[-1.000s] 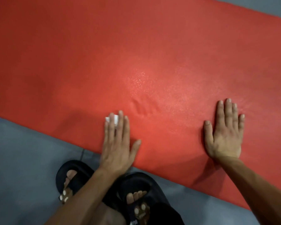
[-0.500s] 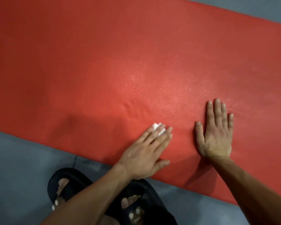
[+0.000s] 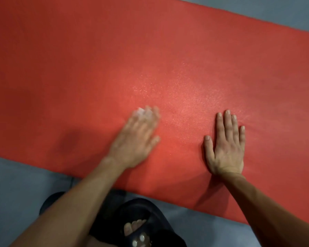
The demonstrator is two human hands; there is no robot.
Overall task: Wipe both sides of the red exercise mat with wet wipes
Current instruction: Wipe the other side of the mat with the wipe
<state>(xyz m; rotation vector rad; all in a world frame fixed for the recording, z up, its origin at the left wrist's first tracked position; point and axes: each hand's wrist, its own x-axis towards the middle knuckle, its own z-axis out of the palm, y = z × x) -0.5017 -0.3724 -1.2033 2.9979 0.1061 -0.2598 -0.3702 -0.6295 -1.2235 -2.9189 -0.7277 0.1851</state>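
Left hand (image 3: pixel 136 139) — blurred, fingers straight, pressing wet wipe (image 3: pixel 141 112) | right hand (image 3: pixel 225 145) — flat on mat (image 3: pixel 96 59)

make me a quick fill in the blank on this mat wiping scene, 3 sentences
1. The left hand presses a white ____ against the mat.
2. The right hand lies flat on the ____ exercise mat with straight fingers.
3. The mat lies on a ____ floor, beside a black sandal.

Missing words: wet wipe; red; grey
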